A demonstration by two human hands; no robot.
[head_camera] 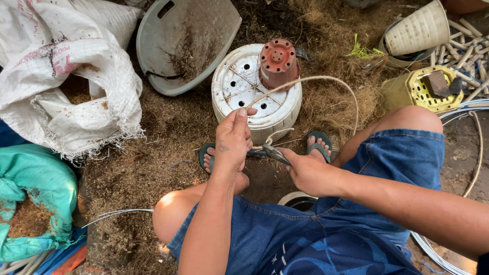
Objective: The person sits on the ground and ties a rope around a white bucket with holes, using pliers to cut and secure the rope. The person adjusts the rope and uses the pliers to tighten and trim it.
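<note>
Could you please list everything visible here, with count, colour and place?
tub: 1, white, upturned, centre
pot: 1, red-brown, upturned on the tub
wire: 1, pale, looping from the left hand over the tub
pliers: 1, dark, in the right hand
tray: 1, grey, top centre
sacks: white, upper left
bag: 1, teal, lower left
basket: 1, cream, top right
yellow pot: 1, right
left hand: grips wire
right hand: holds pliers

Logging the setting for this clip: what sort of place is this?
Probably an outdoor potting or nursery work spot. The ground is covered in coconut-like fibre, upturned plastic pots sit about, and open woven sacks hold loose fill.
</note>
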